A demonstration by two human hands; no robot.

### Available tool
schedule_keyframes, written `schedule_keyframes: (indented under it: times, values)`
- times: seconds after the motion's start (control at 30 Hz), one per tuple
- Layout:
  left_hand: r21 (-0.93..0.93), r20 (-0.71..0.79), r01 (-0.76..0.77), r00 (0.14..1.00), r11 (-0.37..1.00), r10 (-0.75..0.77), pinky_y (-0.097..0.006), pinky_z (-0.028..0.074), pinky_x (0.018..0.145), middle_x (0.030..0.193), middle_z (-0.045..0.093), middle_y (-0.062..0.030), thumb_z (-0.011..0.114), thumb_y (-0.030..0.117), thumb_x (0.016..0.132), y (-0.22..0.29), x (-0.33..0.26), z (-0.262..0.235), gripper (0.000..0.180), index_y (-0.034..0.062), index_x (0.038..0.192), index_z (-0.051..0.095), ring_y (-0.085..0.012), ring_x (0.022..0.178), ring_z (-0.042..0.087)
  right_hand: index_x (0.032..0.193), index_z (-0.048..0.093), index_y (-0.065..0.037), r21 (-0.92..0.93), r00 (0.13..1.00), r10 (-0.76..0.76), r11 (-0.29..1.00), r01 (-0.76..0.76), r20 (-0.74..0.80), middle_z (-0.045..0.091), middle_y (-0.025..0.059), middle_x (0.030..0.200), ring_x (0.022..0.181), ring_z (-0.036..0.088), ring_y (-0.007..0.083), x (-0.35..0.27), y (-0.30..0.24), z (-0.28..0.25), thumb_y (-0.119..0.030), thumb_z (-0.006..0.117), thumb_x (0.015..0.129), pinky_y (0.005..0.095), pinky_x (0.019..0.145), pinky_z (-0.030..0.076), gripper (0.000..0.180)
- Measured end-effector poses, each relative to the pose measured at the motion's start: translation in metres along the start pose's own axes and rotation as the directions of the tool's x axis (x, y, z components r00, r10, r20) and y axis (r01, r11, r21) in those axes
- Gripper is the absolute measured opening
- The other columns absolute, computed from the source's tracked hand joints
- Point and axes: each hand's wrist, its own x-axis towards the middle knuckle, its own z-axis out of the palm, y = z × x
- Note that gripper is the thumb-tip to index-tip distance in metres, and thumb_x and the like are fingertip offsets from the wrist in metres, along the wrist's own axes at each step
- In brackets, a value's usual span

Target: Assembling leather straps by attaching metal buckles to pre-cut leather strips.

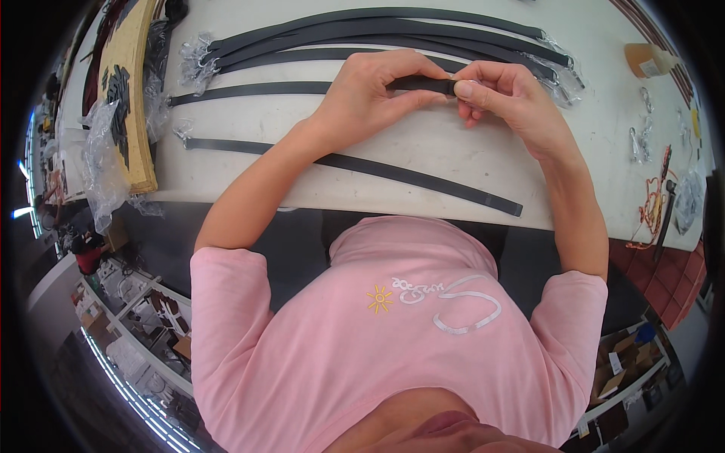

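My left hand (368, 92) is closed around a black strap (249, 92), whose length runs out to the left across the white table. At the strap's end my right hand (507, 97) pinches between thumb and fingers, close against my left fingertips. A small dark piece shows under the right thumb; its details are hidden. Nearer to me lies another black strap (411, 177), slanting under my left forearm, with its plain end toward the right. Beyond my hands several black straps (377, 29) are laid side by side, with clear plastic wrapping and metal pieces at their ends.
A yellow wooden board (140, 162) with small black strips and clear plastic film stands at the left. On the right are an amber bottle (648, 60), wrapped metal hooks (640, 140), an orange cord (651, 200) and a plastic bag (687, 198). The table's near edge (362, 211) borders my body.
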Motion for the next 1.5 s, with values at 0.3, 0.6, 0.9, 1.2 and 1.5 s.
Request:
schedule_keyframes:
  times: [0.3, 0.6, 0.9, 1.2, 1.5]
  values:
    - [0.025, 0.005, 0.039, 0.999, 0.999, -0.040, -0.025, 0.055, 0.076, 0.098, 0.074, -0.0084, 0.080, 0.010, 0.086, 0.0025, -0.0007, 0.0021, 0.027, -0.0017, 0.109, 0.072, -0.0124, 0.083, 0.068, 0.103, 0.071, -0.001, 0.002, 1.000, -0.005, 1.000, 0.005, 0.018, 0.067, 0.0024, 0.082, 0.075, 0.060, 0.0079, -0.0012, 0.0010, -0.0019, -0.030, 0.068, 0.096, 0.0227, 0.074, 0.052, 0.030]
    - [0.023, -0.006, 0.019, 1.000, 1.000, -0.019, -0.025, 0.055, 0.074, 0.096, 0.074, -0.0072, 0.081, 0.012, 0.085, 0.0016, -0.0016, 0.0016, 0.027, -0.0001, 0.108, 0.072, -0.0122, 0.081, 0.068, 0.102, 0.071, -0.002, 0.006, 1.000, 0.002, 1.000, -0.002, 0.022, 0.068, 0.0022, 0.082, 0.075, 0.061, 0.0079, -0.0020, -0.0008, -0.0004, -0.030, 0.068, 0.097, 0.0224, 0.074, 0.051, 0.029]
    - [0.037, -0.007, 0.014, 1.000, 0.999, -0.014, -0.025, 0.057, 0.077, 0.100, 0.075, -0.0071, 0.082, 0.011, 0.085, -0.0010, -0.0019, 0.0021, 0.028, -0.0001, 0.108, 0.073, -0.0114, 0.084, 0.069, 0.100, 0.071, -0.003, 0.016, 0.999, -0.004, 1.000, 0.004, 0.034, 0.068, 0.0020, 0.080, 0.074, 0.061, 0.0076, -0.0011, 0.0003, -0.0010, -0.031, 0.069, 0.096, 0.0221, 0.073, 0.051, 0.028]
    - [0.045, -0.010, 0.002, 1.000, 0.999, -0.002, -0.024, 0.056, 0.077, 0.099, 0.075, -0.0071, 0.082, 0.011, 0.084, -0.0008, -0.0023, 0.0029, 0.028, -0.0004, 0.108, 0.073, -0.0116, 0.083, 0.069, 0.098, 0.071, -0.004, 0.002, 0.999, -0.007, 1.000, 0.007, 0.048, 0.067, 0.0017, 0.079, 0.074, 0.061, 0.0073, -0.0003, 0.0009, -0.0021, -0.031, 0.071, 0.094, 0.0207, 0.073, 0.050, 0.027]
    - [0.075, -0.001, -0.007, 1.000, 0.997, 0.007, -0.023, 0.056, 0.075, 0.098, 0.075, -0.0060, 0.082, 0.011, 0.084, -0.0012, -0.0030, 0.0034, 0.027, 0.0003, 0.107, 0.073, -0.0102, 0.081, 0.068, 0.098, 0.070, -0.004, 0.007, 0.999, -0.011, 1.000, 0.011, 0.046, 0.067, 0.0014, 0.080, 0.074, 0.061, 0.0070, -0.0010, 0.0016, -0.0003, -0.029, 0.070, 0.095, 0.0208, 0.074, 0.050, 0.025]
